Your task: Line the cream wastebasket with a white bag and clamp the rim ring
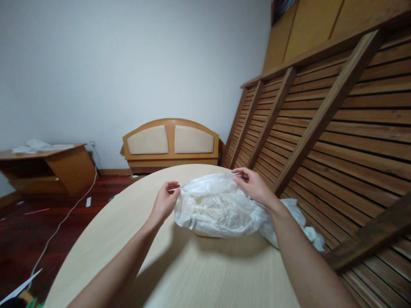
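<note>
A translucent white plastic bag [221, 209] lies crumpled on the round pale wooden table [205, 273]. Something cream-coloured shows through it, but its kind cannot be made out. At the bag's left end, my left hand [166, 199] pinches the edge between thumb and fingers. My right hand [252, 184] grips the far upper edge on the right, thumb and fingers closed on the plastic. Between both hands the bag's rim is stretched out. More white plastic [290, 218] lies beyond my right forearm, partly hidden by it.
Slatted wooden panels [321, 128] lean close along the right side. A headboard [170, 158] stands behind the table against the wall. On the left is a low wooden desk [70, 167] with white plastic on top. A pale cable [69, 209] runs over the dark red floor.
</note>
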`<state>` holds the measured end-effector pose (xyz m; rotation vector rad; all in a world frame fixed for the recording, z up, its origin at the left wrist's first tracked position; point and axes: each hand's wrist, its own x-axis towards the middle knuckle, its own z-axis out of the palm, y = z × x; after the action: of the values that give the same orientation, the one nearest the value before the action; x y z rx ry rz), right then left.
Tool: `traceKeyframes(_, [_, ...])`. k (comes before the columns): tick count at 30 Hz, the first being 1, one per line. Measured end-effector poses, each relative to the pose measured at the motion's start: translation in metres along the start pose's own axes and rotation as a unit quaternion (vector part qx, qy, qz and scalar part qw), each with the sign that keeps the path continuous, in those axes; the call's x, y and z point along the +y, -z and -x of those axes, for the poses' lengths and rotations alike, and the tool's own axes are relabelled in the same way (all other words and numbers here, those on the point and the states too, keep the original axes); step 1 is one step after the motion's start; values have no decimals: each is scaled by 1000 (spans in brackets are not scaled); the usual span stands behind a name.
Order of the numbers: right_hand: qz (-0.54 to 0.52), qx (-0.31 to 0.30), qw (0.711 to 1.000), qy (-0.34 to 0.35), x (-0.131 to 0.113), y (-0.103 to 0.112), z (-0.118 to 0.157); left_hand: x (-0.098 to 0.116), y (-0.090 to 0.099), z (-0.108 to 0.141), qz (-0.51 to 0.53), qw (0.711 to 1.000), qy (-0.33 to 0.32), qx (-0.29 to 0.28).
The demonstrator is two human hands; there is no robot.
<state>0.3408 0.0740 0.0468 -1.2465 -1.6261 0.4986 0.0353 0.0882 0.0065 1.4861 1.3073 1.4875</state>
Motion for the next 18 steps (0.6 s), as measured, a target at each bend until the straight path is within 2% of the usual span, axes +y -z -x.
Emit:
traceKeyframes(3, [-45, 4, 999, -15, 12, -11, -5, 5, 0, 5, -8, 998, -58, -13])
traceKeyframes(7, [-71, -6, 997, -21, 23, -24, -8, 9, -4, 12, -5, 985, -130, -109])
traceKeyframes(12, [-95, -30, 994, -33, 28, -32, -9, 6, -8, 11, 74, 979, -95, -166])
traceKeyframes(18, [-103, -59, 992, -47, 20, -33, -5, 11, -9, 11, 60, 984, -54, -156])
